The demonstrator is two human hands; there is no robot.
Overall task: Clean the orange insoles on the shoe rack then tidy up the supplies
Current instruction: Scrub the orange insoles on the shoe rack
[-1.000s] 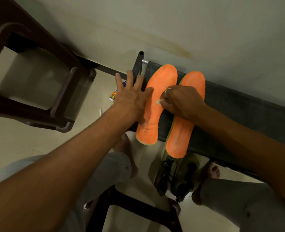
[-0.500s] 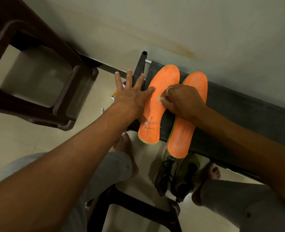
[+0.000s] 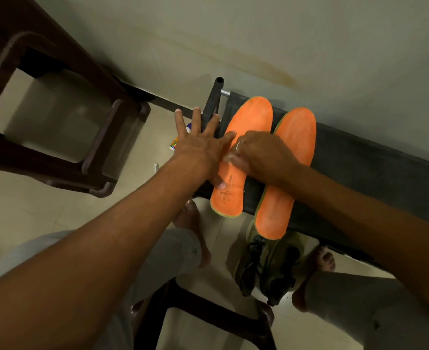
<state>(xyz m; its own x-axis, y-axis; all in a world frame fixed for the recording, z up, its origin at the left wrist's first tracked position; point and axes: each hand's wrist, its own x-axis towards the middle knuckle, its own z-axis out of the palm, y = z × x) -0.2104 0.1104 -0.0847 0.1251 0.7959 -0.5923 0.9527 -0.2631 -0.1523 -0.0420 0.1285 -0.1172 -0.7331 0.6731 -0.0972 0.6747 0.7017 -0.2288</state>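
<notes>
1. Both hands are working near the left end of the shoe rack [image 3: 360, 173]. The left hand [image 3: 200, 150] is lying flat with its fingers spread and straight, gripping nothing. Its thumb and forefinger are pressing down the left insole [image 3: 248, 117].
2. The right hand [image 3: 264, 155] is curling over that same insole and pinching a small pale wad [image 3: 230, 157] against the orange face (too blurred to tell cloth from cotton or tissue).
3. Both orange insoles are lying side by side across the rack's dark fabric top, toes toward the wall. Their heels are hanging out past the rack's front edge. The right insole [image 3: 294, 137] is sitting just beside the first, with the right wrist crossing over it.
4. Under the rack's front edge a pair of olive shoes [image 3: 266, 269] is resting on the floor. Just beyond the rack's left end a small tube [image 3: 174, 145] and a little white item [image 3: 155, 168] are lying on the tiles, probably the supplies.
5. Wiping of the first insole seems to be under way. The second insole and the tidying are waiting.
6. Risks:
   - A hard stroke toward the front edge could be sliding an overhanging heel off the rack onto the shoes.
   - The right forearm could be dragging the second insole along with it.
   - A bare foot could be knocking the tube away.
</notes>
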